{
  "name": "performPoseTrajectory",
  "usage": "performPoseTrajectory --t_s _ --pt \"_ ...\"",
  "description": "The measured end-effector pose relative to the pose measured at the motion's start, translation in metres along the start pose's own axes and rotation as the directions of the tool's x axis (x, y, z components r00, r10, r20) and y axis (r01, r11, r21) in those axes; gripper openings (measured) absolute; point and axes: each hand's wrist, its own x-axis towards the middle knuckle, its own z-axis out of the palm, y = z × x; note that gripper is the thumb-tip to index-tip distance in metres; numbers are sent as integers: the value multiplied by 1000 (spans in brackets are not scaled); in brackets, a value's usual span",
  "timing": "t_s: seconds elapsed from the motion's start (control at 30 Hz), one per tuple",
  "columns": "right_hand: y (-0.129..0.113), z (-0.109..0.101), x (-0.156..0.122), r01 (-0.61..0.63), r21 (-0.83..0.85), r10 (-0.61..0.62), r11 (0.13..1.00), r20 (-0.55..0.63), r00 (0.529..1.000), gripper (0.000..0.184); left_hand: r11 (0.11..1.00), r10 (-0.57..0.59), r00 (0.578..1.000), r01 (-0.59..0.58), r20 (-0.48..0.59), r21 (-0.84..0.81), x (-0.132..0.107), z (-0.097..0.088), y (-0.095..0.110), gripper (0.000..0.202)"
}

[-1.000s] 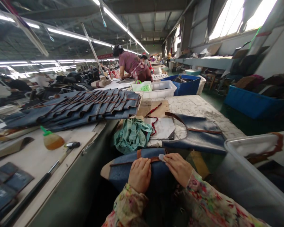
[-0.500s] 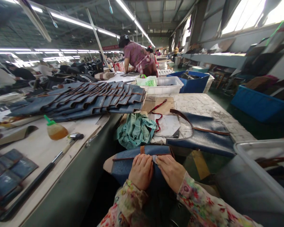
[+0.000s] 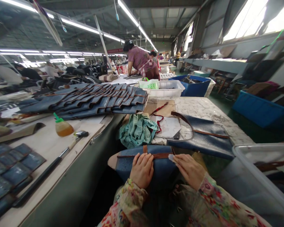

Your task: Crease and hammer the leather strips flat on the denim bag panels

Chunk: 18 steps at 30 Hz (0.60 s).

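A blue leather piece (image 3: 156, 168) with a brown strip (image 3: 161, 155) along it curves over a support in front of me; a pale beige end shows at its left. My left hand (image 3: 142, 169) is closed over its upper edge, fingers bent across the strip, thumb hidden. A small whitish, translucent piece (image 3: 172, 157) is pinched in the fingers of my right hand (image 3: 189, 169). It touches the right part of the strip; its exact kind cannot be made out. Just behind lies a crumpled green cloth (image 3: 138, 130).
Overlapping blue leather pieces (image 3: 97, 99) cover the left table, with a glue bottle (image 3: 63, 126) and a hammer (image 3: 81, 134). Another blue piece (image 3: 203, 132) lies on the worn table. A plastic bin (image 3: 246, 170) stands at right. A person (image 3: 144, 63) bends over a table ahead.
My right hand has slid to the right along the brown strip with the whitish piece, away from my left hand. The left hand stays on the leather. The view has shifted slightly.
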Motion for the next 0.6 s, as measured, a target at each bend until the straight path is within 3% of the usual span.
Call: performPoseTrajectory --t_s 0.13,0.43,0.6 --pt "-2 0 2 -12 1 12 1000 -7 1000 29 998 -10 1000 11 -21 64 -6 -6 -2 30" --pt "-44 21 37 75 155 -86 985 68 994 27 984 -55 998 59 -24 169 -24 -17 -8 33" --pt "-39 24 42 72 193 -89 978 82 993 25 973 -120 993 119 -7 198 -28 -20 -8 34"
